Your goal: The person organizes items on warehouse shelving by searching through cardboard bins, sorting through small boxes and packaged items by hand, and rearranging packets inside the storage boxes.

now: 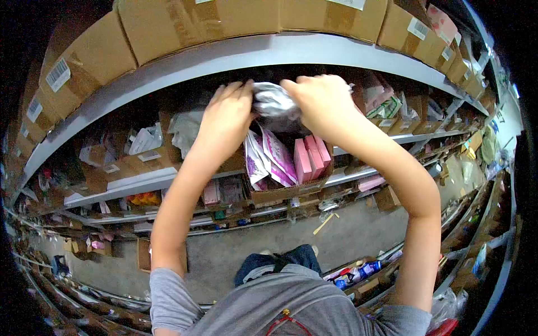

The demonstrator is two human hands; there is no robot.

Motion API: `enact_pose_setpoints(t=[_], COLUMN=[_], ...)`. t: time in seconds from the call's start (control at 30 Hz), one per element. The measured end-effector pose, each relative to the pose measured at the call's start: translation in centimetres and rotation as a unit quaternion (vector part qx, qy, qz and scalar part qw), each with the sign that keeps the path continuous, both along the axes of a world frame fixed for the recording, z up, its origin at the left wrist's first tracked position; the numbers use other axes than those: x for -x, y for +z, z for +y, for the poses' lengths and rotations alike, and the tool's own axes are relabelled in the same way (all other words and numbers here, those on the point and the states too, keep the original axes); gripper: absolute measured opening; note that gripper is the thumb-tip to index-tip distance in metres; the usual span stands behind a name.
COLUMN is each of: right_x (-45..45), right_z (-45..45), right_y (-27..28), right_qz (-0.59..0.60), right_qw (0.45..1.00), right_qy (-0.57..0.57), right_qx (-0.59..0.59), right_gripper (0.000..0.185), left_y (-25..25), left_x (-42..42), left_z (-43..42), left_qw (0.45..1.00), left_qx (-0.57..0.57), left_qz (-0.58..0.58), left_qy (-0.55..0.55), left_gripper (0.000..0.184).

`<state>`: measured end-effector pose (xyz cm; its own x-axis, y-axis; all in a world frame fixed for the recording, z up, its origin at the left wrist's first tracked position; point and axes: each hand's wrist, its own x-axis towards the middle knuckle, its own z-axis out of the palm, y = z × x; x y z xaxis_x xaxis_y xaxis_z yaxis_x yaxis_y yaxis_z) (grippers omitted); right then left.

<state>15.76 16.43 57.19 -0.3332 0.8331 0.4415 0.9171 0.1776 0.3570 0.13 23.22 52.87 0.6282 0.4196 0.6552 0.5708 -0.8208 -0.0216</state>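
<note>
A crinkled silvery-white plastic packet (pixel 273 99), blurred by motion, is between my two hands above an open cardboard box. My left hand (pixel 228 115) grips its left side, the fingers partly smeared. On its right side, my right hand (pixel 325 103) is closed with the thumb against the plastic; the other fingertips are hidden behind. Below the packet, the cardboard box (pixel 291 192) protrudes from the shelf. It holds purple-and-white pouches (pixel 274 157) on the left and several pink boxes (pixel 309 159) standing upright on the right.
A grey shelf beam (pixel 224 55) curves above my hands, with large taped cartons (pixel 196 22) on it. Open bins with bagged goods (pixel 147 140) flank the box. Lower shelves hold more stock. A wooden stick (pixel 325 224) lies on the floor, and a bin of blue items (pixel 358 273) is behind me.
</note>
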Motion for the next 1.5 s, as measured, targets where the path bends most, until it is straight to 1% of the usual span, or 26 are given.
enact_pose_setpoints(t=[0.03, 0.1, 0.17, 0.23, 0.27, 0.33, 0.4, 0.47, 0.5, 0.53, 0.6, 0.67, 0.7, 0.73, 0.8, 0.83, 0.87, 0.9, 0.97, 1.03, 1.13, 1.17, 1.27, 1.37, 1.43, 1.5], right_x=[0.1, -0.4, -1.1, -1.5, -1.8, -2.0, -2.2, -1.5, -1.7, -2.2, -3.2, -4.2, -3.7, -4.2, -4.9, -4.9, -5.3, -5.3, -4.1, -2.7, -0.9, -0.7, -0.9, -1.1, -1.1, -1.2], right_z=[0.9, 3.4, 6.1, 8.5, 9.7, 11.4, 11.6, 10.1, 9.9, 9.5, 8.4, 6.7, 4.6, 3.5, 0.5, -1.5, -3.4, -5.2, -8.2, -10.1, -9.7, -9.4, -8.8, -8.5, -7.5, -5.9], right_y=[0.1, -0.6, -1.2, -1.0, -1.0, -1.2, -1.0, 0.1, -0.2, -0.5, -1.2, -1.9, -0.9, -1.6, -3.0, -3.0, -3.8, -5.2, -9.7, -14.2, -19.0, -19.7, -19.6, -19.1, -19.0, -18.8], right_qz=[-0.001, -0.010, -0.001, 0.017, 0.029, -0.001, 0.006, 0.076, 0.076, 0.135, 0.190, 0.142, 0.168, 0.184, 0.217, 0.215, 0.229, 0.300, 0.390, 0.377, 0.464, 0.490, 0.461, 0.416, 0.420, 0.409], right_qw=[1.000, 0.999, 0.998, 0.956, 0.931, 0.910, 0.902, 0.903, 0.903, 0.938, 0.956, 0.977, 0.973, 0.973, 0.954, 0.952, 0.947, 0.925, 0.890, 0.911, 0.872, 0.856, 0.864, 0.890, 0.888, 0.891], right_qy=[0.001, 0.012, 0.026, -0.027, -0.026, -0.037, -0.041, -0.101, -0.101, -0.034, 0.033, 0.147, 0.075, 0.089, 0.206, 0.207, 0.207, 0.206, 0.185, 0.106, 0.030, 0.006, -0.043, -0.056, -0.068, -0.088], right_qx=[0.019, 0.038, 0.053, 0.293, 0.362, 0.413, 0.430, 0.410, 0.411, 0.318, 0.220, 0.054, 0.141, 0.106, -0.032, -0.072, -0.086, -0.105, -0.149, -0.126, -0.157, -0.164, -0.200, -0.180, -0.174, -0.175], right_gripper=[0.012, 0.011, 0.018, 0.028, 0.037, 0.043, 0.045, 0.051, 0.051, 0.053, 0.055, 0.053, 0.048, 0.043, 0.031, 0.030, 0.034, 0.045, 0.085, 0.107, 0.101, 0.098, 0.089, 0.084, 0.085, 0.085], left_y=[-0.2, -0.9, -1.8, -2.4, -2.4, -2.4, -3.0, -3.3, -3.3, -3.2, -3.2, -3.1, -3.1, -3.0, -3.1, -3.3, -3.7, -4.3, -6.0, -8.3, -11.6, -12.1, -12.5, -12.1, -12.1, -11.8], left_x=[0.0, 0.0, 0.5, 1.0, 0.9, 0.8, 1.0, 1.1, 1.3, 1.6, 1.6, 1.7, 1.7, 1.8, 2.2, 2.4, 2.8, 3.3, 4.0, 4.4, 4.2, 3.9, 3.4, 3.2, 2.7, 2.2], left_z=[-0.6, -2.5, -4.0, -5.4, -5.7, -6.3, -6.5, -6.4, -6.4, -6.3, -6.2, -6.2, -6.3, -6.4, -6.8, -7.0, -7.2, -7.6, -8.3, -8.7, -9.2, -9.2, -9.4, -9.3, -8.3, -7.2], left_qw=[1.000, 0.994, 0.995, 0.998, 0.999, 0.994, 0.994, 0.993, 0.993, 0.993, 0.992, 0.993, 0.993, 0.993, 0.989, 0.989, 0.984, 0.976, 0.974, 0.972, 0.973, 0.973, 0.962, 0.962, 0.962, 0.955], left_qx=[-0.001, -0.074, -0.059, -0.003, -0.002, 0.024, 0.034, 0.051, 0.051, 0.048, 0.042, 0.033, 0.024, 0.024, 0.011, 0.009, 0.031, 0.054, 0.050, 0.034, 0.046, 0.047, 0.062, 0.052, 0.048, 0.045], left_qz=[0.003, -0.066, -0.074, -0.055, -0.053, -0.018, -0.001, 0.006, 0.006, 0.014, 0.009, 0.004, 0.002, -0.001, -0.071, -0.074, -0.129, -0.183, -0.211, -0.231, -0.220, -0.221, -0.250, -0.244, -0.246, -0.249], left_qy=[-0.004, 0.052, 0.038, -0.009, -0.011, -0.108, -0.109, -0.104, -0.104, -0.107, -0.117, -0.117, -0.119, -0.119, -0.129, -0.128, -0.117, -0.105, -0.070, -0.037, 0.042, 0.044, 0.096, 0.114, 0.111, 0.157], left_gripper=[0.038, 0.034, 0.033, 0.032, 0.032, 0.024, 0.021, 0.015, 0.015, 0.014, 0.009, 0.011, 0.014, 0.014, 0.023, 0.023, 0.030, 0.036, 0.049, 0.059, 0.076, 0.076, 0.083, 0.078, 0.078, 0.077])
